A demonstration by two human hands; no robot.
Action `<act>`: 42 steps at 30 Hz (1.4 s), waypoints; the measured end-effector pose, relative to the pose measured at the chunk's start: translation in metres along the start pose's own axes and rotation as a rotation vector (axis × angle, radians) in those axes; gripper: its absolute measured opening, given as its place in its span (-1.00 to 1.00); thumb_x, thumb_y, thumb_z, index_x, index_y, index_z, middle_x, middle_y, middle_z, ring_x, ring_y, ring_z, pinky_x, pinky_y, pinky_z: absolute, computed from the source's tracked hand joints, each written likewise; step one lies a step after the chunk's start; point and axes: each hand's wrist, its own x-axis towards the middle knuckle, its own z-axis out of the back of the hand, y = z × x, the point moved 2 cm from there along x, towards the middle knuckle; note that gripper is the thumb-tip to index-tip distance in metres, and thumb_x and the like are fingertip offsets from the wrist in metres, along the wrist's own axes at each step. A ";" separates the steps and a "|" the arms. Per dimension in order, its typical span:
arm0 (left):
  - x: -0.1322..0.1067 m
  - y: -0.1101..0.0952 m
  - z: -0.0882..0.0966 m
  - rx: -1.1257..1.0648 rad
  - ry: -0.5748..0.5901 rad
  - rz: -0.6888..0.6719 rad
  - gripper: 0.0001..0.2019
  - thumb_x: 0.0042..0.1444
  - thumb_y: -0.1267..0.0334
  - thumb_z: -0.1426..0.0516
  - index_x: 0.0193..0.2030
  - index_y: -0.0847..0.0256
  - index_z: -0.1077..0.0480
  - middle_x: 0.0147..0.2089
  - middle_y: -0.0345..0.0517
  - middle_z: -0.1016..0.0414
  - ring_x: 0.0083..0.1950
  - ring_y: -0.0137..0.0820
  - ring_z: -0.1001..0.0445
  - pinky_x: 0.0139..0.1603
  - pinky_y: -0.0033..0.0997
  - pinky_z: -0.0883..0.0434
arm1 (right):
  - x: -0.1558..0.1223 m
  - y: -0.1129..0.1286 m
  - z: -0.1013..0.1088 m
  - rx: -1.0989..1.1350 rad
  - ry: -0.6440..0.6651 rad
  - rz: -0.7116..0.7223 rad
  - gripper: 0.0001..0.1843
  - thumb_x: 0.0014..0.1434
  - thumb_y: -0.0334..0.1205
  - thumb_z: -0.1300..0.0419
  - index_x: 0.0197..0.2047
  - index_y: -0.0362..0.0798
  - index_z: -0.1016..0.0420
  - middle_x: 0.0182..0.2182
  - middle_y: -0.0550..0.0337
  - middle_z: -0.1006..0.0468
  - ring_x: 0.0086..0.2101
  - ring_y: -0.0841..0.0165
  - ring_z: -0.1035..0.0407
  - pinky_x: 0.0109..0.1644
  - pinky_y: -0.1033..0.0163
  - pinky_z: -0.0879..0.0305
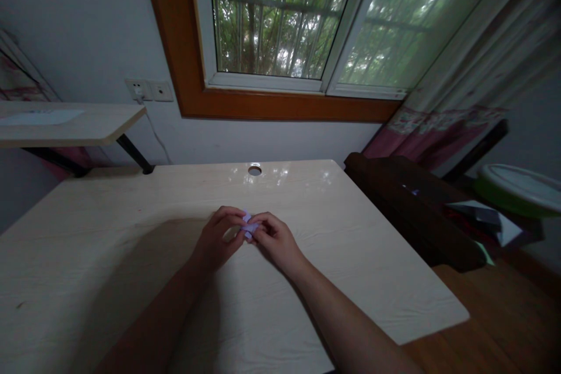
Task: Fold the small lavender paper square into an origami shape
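Observation:
Both my hands meet over the middle of a pale wooden desk [131, 257]. Between their fingertips is a small folded piece of light purple paper [249, 226]. My left hand [219, 236] pinches its left side with curled fingers. My right hand [274, 239] pinches its right side, fingers pressed together. Most of the paper is hidden by the fingers, so its shape is unclear.
A round cable hole [255, 170] sits near the desk's far edge. A side shelf [65, 123] juts out at the left, under a wall socket [148, 90]. Dark wooden furniture [407, 204] and a green-rimmed basin [521, 187] stand to the right, below a barred window [280, 17].

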 end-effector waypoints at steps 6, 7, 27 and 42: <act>0.001 0.001 0.000 -0.014 -0.026 -0.031 -0.79 0.11 0.52 -0.21 -0.18 0.14 -0.45 -0.10 -0.06 -0.50 -0.06 -0.33 -0.52 0.01 -0.23 -0.51 | 0.001 -0.004 0.003 -0.012 -0.010 -0.012 -0.79 0.14 -0.17 -0.32 -0.16 -0.04 -0.52 -0.43 0.23 -0.56 -0.42 0.42 -0.43 -0.30 0.31 -0.35; 0.001 0.001 0.000 -0.020 -0.027 -0.031 -0.79 0.11 0.52 -0.21 -0.17 0.14 -0.44 -0.10 -0.06 -0.50 -0.06 -0.33 -0.53 0.00 -0.24 -0.52 | 0.001 -0.004 0.003 -0.022 -0.014 -0.009 -0.80 0.13 -0.17 -0.33 -0.17 -0.04 -0.53 -0.44 0.23 -0.55 -0.43 0.42 -0.42 -0.30 0.31 -0.35; -0.010 0.016 -0.011 -0.151 0.068 0.243 -0.79 0.19 0.37 -0.18 -0.04 0.14 -0.43 -0.09 -0.07 -0.54 -0.10 -0.34 -0.59 -0.05 -0.31 -0.59 | 0.001 -0.002 0.001 -0.084 -0.059 -0.015 -0.76 0.13 -0.09 -0.34 -0.20 -0.03 -0.47 -0.46 0.23 -0.56 -0.45 0.39 -0.44 -0.32 0.29 -0.37; -0.007 0.012 -0.012 -0.130 0.110 0.180 -0.70 0.16 0.39 -0.18 0.05 0.14 -0.38 -0.06 -0.04 -0.49 -0.10 -0.34 -0.53 -0.08 -0.28 -0.55 | 0.003 -0.005 0.004 -0.112 -0.058 -0.020 -0.76 0.13 -0.11 -0.34 -0.17 -0.03 -0.48 -0.45 0.23 -0.57 -0.47 0.42 -0.42 -0.34 0.31 -0.34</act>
